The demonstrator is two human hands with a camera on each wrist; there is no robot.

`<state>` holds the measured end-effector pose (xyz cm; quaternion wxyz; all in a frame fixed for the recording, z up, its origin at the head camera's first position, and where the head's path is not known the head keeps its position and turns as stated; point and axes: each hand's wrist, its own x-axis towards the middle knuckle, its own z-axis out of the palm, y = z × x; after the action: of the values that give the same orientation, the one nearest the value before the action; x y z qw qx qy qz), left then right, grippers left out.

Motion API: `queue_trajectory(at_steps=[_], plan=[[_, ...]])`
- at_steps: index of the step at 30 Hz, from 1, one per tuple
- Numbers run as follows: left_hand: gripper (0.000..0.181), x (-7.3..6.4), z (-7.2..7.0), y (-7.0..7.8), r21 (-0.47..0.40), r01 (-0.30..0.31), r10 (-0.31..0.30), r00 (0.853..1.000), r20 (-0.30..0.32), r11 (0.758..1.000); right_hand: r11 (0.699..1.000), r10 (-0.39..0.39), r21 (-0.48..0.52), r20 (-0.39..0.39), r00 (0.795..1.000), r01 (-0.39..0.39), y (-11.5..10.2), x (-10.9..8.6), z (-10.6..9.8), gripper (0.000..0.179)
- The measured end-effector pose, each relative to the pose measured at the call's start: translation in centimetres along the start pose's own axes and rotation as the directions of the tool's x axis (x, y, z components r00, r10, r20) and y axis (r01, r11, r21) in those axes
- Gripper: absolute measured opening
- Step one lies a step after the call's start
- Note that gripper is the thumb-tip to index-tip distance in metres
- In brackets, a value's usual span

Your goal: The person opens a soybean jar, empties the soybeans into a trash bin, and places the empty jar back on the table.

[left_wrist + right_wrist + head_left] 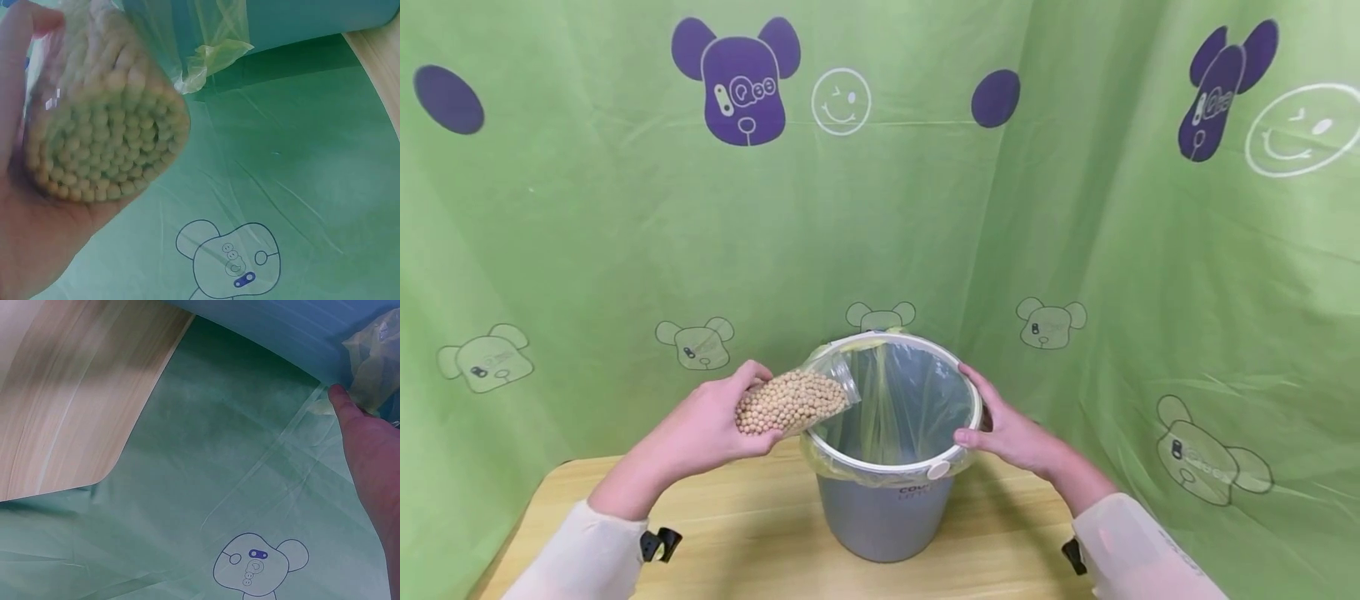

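My left hand grips a clear plastic bag full of round beige beans that look like soybeans. The bag lies tilted, its zip-top end over the left rim of a grey trash can. In the left wrist view, the rounded bottom of the bean bag faces the camera, packed with beans. A thin yellowish liner covers the can's inside and folds out under its white ring. My right hand holds the can's right rim, thumb at the front and fingers on the far side.
The can stands on a light wooden table, whose rounded corner shows in the right wrist view. Green curtains printed with bear heads hang close behind and to the right.
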<state>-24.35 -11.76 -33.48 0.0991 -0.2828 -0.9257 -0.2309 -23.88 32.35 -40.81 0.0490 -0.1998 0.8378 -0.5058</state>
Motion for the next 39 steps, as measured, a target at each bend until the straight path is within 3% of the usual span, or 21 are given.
queue_trajectory(at_steps=[4,11,23,39], plan=[[0.064,-0.27,-0.27,-0.24,-0.037,-0.009,0.008,1.000,-0.016,0.999,1.000,0.002,-0.003,-0.004,1.000,-0.002,0.13,0.06,0.01,0.109],[0.072,-0.56,-0.66,-0.47,-0.019,-0.004,0.003,0.999,-0.036,1.000,1.000,0.005,-0.007,0.000,1.000,-0.005,0.20,0.05,0.00,0.109],[0.078,-0.62,-0.83,-0.27,-0.092,0.027,-0.030,0.999,-0.028,0.995,1.000,0.016,0.005,0.005,1.000,-0.016,0.34,0.06,0.06,0.108],[0.084,-0.70,-0.79,0.13,-0.076,0.053,-0.056,0.998,-0.037,0.996,1.000,0.018,0.015,-0.002,1.000,-0.018,0.11,-0.07,0.08,0.108]])
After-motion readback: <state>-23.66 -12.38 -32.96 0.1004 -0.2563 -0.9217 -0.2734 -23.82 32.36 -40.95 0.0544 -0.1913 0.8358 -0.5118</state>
